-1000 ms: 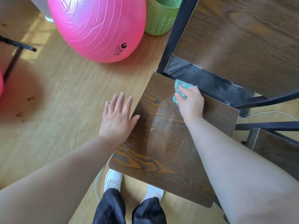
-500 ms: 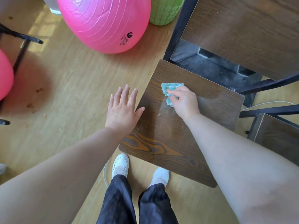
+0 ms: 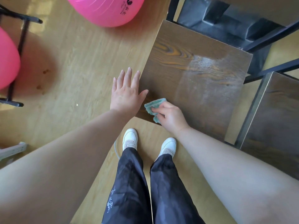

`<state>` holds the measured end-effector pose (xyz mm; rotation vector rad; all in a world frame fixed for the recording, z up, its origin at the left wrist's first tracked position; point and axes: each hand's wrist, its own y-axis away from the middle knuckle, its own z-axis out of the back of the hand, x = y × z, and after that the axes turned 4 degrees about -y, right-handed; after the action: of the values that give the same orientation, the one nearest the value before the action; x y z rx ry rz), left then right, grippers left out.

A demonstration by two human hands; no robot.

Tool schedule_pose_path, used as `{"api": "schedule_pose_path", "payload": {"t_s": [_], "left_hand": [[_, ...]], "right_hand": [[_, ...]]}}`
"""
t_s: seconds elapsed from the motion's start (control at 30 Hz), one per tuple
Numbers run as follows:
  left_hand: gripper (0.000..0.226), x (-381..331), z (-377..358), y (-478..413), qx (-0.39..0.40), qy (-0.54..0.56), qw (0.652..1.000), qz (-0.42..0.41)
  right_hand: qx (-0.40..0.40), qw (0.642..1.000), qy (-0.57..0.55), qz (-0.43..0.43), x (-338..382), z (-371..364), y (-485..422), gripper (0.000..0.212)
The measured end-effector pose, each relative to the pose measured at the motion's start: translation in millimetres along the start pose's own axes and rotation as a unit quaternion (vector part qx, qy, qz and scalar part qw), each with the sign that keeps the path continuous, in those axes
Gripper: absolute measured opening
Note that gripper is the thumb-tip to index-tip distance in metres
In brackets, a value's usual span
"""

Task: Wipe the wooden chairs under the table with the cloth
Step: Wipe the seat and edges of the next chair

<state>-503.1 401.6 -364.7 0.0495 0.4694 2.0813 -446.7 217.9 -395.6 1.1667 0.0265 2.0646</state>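
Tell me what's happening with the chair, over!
Right hand grips cloth on chair seat, near corner. Left hand open beside seat. Second chair stands right.

The floor is pale wood-grain laminate, with a sunlit patch at the far left. A pink exercise ball sits at the far edge, and a second pink ball lies left, against a black metal frame. A white power strip lies at the near left edge.

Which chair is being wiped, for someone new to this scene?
Right of the big pink ball stand two dark wooden chairs. It is the left chair; unlike the right chair, it bears a pale dusty patch and a teal cloth on its near corner.
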Motion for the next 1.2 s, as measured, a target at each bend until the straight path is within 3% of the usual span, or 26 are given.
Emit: {"api": "schedule_pose_path", "payload": {"t_s": [0.33,0.47,0.6,0.8,1.0,1.1,1.2], "left_hand": [[0.069,-17.2,-6.8,21.2,0.008,0.001,1.0,-0.02],[0.068,-32.1,-5.6,13.3,0.005,0.001,0.999,-0.035],[0.068,-50.8,-4.6,-5.2,0.004,-0.009,0.999,-0.045],[0.068,-80.4,2.7,-45.9,-0.007,-0.008,0.998,-0.063],[0.068,-96.1,9.1,-91.3,-0.015,-0.005,0.997,-0.071],[0.068,-101.3,11.0,-104.0,-0.008,-0.005,0.997,-0.074],[0.068,-101.8,12.4,-109.5,-0.002,-0.001,0.997,-0.076]], "right_hand": [[0.012,0.997,-0.065,-0.028,2.0,-6.3,31.2,0.027],[-0.116,0.988,-0.09,-0.057,-5.6,29.3,31.8,0.025],[-0.256,0.952,-0.074,-0.152,-33.0,95.0,3.9,0.024],[-0.354,0.903,-0.031,-0.243,-84.0,188.3,-63.3,0.029],[-0.357,0.891,-0.001,-0.281,-110.5,225.1,-102.8,0.031],[-0.357,0.872,-0.006,-0.336,-117.4,226.5,-113.2,0.053],[-0.349,0.871,0.0,-0.345,-117.6,226.2,-115.3,0.039]]}}
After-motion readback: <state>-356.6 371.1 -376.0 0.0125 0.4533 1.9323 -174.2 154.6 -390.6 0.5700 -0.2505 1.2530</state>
